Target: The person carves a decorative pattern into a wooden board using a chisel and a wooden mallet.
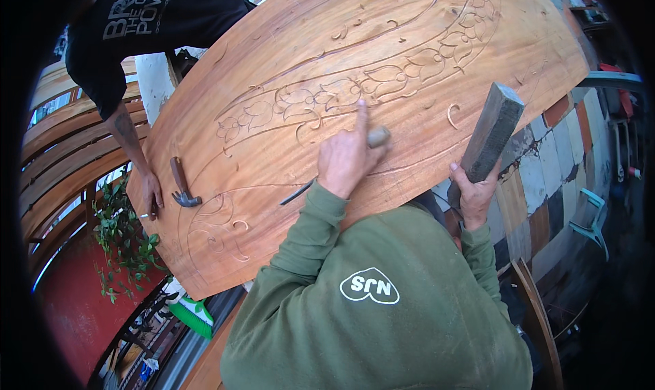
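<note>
- A carved wooden panel [266, 156] is laid out beneath the hands, strewn with shavings.
- A chisel [377, 137] is gripped in the left hand [345, 156] — index finger extended toward the leafy carving [382, 79].
- A wooden block [492, 127] is gripped, tilted, in the right hand [477, 193].

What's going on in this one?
The person's left hand grips a chisel while its index finger points at the carved floral band on a large wooden panel. The right hand holds a wooden block upright near the panel's edge. Curled shavings lie scattered over the wood. At the left, a co-worker's hand rests at the panel's edge, near a hammer lying on it.
</note>
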A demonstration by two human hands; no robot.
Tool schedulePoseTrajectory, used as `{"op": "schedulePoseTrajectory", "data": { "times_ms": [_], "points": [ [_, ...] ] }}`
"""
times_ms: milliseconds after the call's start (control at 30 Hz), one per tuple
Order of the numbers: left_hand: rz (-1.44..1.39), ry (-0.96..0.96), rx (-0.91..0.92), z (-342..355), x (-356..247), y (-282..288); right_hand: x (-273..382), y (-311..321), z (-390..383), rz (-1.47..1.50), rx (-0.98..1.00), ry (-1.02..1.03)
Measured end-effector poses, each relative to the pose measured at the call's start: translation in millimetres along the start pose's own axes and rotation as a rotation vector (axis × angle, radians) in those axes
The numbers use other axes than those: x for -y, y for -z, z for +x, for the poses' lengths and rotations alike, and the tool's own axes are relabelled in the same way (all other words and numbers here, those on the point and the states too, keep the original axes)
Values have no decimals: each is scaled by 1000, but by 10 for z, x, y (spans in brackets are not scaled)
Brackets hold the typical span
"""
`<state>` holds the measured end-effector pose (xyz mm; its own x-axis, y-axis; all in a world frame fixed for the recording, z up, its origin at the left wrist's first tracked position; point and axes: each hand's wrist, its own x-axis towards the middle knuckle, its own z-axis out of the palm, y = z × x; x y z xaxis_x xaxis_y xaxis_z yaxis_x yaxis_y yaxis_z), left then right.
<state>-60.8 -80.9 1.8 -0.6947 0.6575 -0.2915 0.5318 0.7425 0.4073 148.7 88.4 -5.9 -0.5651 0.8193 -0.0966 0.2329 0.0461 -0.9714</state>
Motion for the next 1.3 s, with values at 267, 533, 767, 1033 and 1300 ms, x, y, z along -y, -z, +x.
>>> {"op": "schedulePoseTrajectory", "data": {
  "times_ms": [267, 533, 767, 1033, 1300],
  "points": [
    [-339, -657, -34, 83, -810, -11, 20, 257, 380, 46, 120, -94],
    [-175, -1092, -393, 489, -907, -154, -27, 366, 405, 111, 196, -4],
    [-159, -1163, -399, 601, -667, -248, -6, 460, 186, 17, 154, -57],
    [-210, -1276, -465, 571, -518, -230, -22, 344, -326, 61, -18, -41],
    [-252, -1367, -418, 507, -313, -140, -198, 226, -683, -60, -245, 352]
  ]
}}
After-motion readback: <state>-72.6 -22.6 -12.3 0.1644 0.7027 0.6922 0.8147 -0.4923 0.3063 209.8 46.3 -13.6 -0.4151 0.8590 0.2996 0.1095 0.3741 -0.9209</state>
